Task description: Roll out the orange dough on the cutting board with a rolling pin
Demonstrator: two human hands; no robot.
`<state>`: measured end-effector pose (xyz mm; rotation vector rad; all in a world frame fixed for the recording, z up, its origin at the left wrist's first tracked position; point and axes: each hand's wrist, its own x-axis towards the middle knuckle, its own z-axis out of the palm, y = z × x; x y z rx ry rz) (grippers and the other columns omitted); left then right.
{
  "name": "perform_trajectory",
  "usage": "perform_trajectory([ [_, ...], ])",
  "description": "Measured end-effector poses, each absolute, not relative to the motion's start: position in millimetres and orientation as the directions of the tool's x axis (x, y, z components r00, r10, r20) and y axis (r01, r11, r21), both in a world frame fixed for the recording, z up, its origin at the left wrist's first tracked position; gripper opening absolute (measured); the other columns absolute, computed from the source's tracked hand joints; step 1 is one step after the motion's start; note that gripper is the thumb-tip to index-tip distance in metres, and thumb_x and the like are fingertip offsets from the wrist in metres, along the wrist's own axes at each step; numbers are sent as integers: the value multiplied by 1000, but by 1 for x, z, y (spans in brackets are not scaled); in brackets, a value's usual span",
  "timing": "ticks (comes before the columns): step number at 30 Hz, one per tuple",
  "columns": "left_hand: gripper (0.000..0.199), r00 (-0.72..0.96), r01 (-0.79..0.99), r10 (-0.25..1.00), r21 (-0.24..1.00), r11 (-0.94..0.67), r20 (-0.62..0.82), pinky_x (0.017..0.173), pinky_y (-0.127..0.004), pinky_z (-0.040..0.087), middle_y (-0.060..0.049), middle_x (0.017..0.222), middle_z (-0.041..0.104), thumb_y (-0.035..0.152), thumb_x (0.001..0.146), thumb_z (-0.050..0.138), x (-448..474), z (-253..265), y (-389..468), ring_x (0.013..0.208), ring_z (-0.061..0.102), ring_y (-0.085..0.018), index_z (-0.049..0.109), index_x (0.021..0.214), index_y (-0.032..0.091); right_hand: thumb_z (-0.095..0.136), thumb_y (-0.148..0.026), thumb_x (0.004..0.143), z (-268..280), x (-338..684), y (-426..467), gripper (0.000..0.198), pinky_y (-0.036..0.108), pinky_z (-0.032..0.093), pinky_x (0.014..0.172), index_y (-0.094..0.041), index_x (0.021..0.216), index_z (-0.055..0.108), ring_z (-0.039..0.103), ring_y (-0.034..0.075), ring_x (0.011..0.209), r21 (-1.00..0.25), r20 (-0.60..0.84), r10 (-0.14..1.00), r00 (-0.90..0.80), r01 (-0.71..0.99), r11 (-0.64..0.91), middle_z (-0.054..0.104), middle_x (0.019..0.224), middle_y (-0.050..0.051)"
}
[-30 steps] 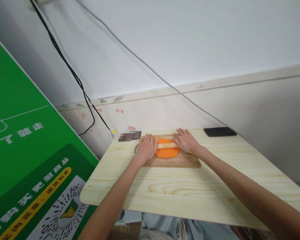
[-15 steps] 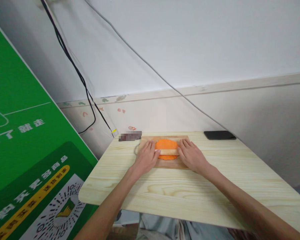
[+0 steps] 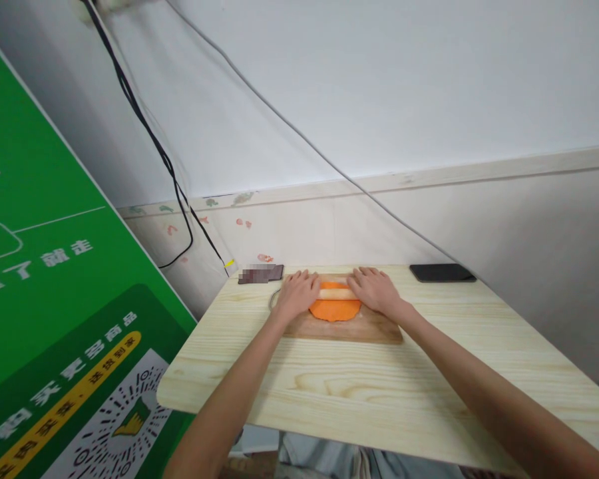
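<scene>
A wooden rolling pin [image 3: 335, 294] lies across a flat orange sheet of dough [image 3: 335, 311]. The dough rests on a wooden cutting board [image 3: 374, 331], most of it showing on the near side of the pin. My left hand [image 3: 301, 293] is over the pin's left end, fingers bent over it and pointing away from me. At the right end, my right hand [image 3: 376, 287] grips in the same way. Both ends of the pin are hidden under my hands. A metal ring handle [image 3: 273, 299] shows at the board's left edge.
The pale wood-grain table [image 3: 329, 379] reaches back to the wall. A dark phone [image 3: 442, 273] lies at the back right, and a flat dark item, partly blurred [image 3: 260, 273], at the back left. A green sign [image 3: 44, 266] stands to the left. Cables [image 3: 147, 126] hang along the wall.
Both hands have moved away from me with the rolling pin, toward the far edge of the dough. More dough now shows on the near side. The view has shifted slightly.
</scene>
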<state>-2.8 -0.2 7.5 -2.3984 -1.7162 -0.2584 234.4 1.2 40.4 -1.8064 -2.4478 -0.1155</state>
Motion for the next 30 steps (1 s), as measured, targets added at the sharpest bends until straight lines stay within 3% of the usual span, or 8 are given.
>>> perform_trajectory([
  [3, 46, 356, 930, 876, -37, -365, 326, 115, -45, 49, -16, 130, 76, 29, 116, 28, -6, -4, -27, 131, 66, -29, 71, 124, 16, 30, -36, 116, 25, 239, -27, 49, 47, 41, 116, -18, 137, 71, 56, 32, 142, 3, 241, 917, -319, 945, 327, 71, 147, 16],
  [8, 47, 296, 942, 855, 17, -335, 427, 117, -43, 49, -17, 139, 73, 37, 118, 29, -7, -11, -47, 134, 64, -28, 63, 140, 14, 31, -39, 115, 14, 237, -50, 54, 52, 39, 120, -16, 153, 62, 47, 35, 151, -23, 341, 901, -267, 956, 292, 65, 156, 18],
  [13, 39, 340, 940, 891, -68, -336, 300, 114, -46, 50, -17, 130, 75, 27, 115, 35, -3, 1, -11, 127, 67, -29, 71, 123, 16, 31, -39, 115, 32, 228, -17, 51, 48, 44, 113, -20, 135, 74, 62, 33, 134, -30, 227, 948, -223, 971, 236, 75, 139, 15],
  [18, 40, 291, 957, 926, -65, -284, 239, 111, -45, 52, -14, 129, 77, 26, 115, 34, 0, 9, 12, 125, 69, -28, 71, 126, 16, 35, -44, 115, 47, 226, 7, 51, 42, 50, 103, -19, 139, 72, 64, 33, 134, -86, 68, 985, -160, 983, 165, 74, 142, 16],
  [25, 41, 466, 882, 787, -146, -447, 405, 123, -46, 45, -16, 132, 77, 18, 112, 33, -8, -11, -29, 129, 67, -27, 74, 118, 14, 37, -37, 116, 21, 232, -39, 46, 43, 42, 116, -18, 138, 72, 57, 32, 141, -10, 343, 905, -251, 963, 271, 73, 142, 15],
  [30, 42, 423, 903, 805, -122, -411, 416, 125, -49, 44, -16, 133, 76, 18, 113, 33, -5, -10, -36, 128, 67, -27, 73, 120, 14, 37, -38, 116, 22, 231, -43, 46, 42, 41, 116, -18, 135, 74, 56, 31, 141, -5, 340, 908, -244, 965, 261, 74, 141, 15],
])
